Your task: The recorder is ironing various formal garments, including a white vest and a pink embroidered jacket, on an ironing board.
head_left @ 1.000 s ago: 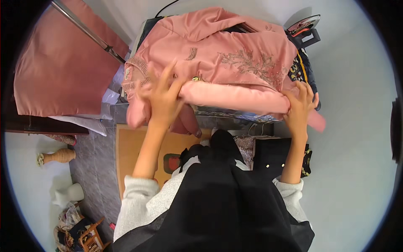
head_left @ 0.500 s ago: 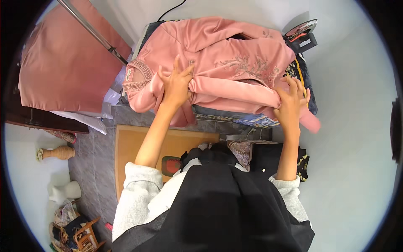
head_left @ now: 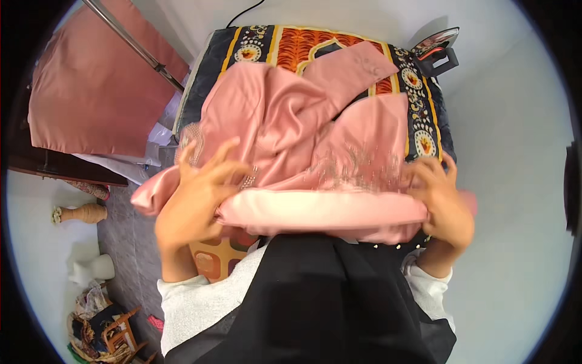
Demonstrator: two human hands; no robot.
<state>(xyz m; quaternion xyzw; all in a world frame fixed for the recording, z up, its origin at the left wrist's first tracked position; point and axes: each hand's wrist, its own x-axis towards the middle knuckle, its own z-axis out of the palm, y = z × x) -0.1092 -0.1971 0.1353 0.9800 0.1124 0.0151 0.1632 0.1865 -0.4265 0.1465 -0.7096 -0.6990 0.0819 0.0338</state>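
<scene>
A pink satin blouse [head_left: 267, 109] with beaded trim lies rumpled across a patterned cloth [head_left: 303, 51], its near side drawn over the front edge toward my body. My left hand [head_left: 194, 200] grips the near sleeve [head_left: 321, 209] by its left end, fingers spread over the fabric and thumb side at the cloth. At the sleeve's right end, my right hand [head_left: 442, 197] grips the fabric with bent fingers. Both hands are slightly blurred. Between them the sleeve stretches nearly straight. The other sleeve [head_left: 351, 70] lies toward the far side of the patterned cloth.
An iron [head_left: 439, 57] rests on its heel at the far right corner. Another pink satin cloth [head_left: 103, 85] hangs at the left beside a metal pole [head_left: 127, 42]. A woven vase [head_left: 85, 213], a white bust form [head_left: 91, 270] and a wooden stand [head_left: 124, 333] are at the lower left.
Both hands have pulled the blouse toward me, off the far part of the patterned cloth, which now shows. The hands have moved nearer my body and farther apart. The iron has not moved.
</scene>
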